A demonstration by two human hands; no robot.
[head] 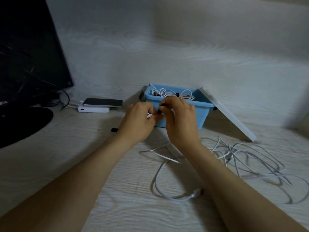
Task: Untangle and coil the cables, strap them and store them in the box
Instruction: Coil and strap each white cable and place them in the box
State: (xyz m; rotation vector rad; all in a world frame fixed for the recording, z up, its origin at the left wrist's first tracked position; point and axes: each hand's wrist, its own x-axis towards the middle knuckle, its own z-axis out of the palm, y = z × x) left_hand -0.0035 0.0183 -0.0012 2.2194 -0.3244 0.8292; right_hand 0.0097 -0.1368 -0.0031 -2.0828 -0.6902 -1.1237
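My left hand (138, 118) is curled round a small white cable coil (149, 116), just in front of the blue box (204, 114). My right hand (181, 119) pinches a black strap (159, 111) against that coil. Strapped coils (172, 94) lie inside the box, and its white lid (232, 119) leans on the right rim. Loose white cables (242, 158) sprawl tangled on the desk (66, 148) to the right. A spare strap (114, 130) lies left of my wrist.
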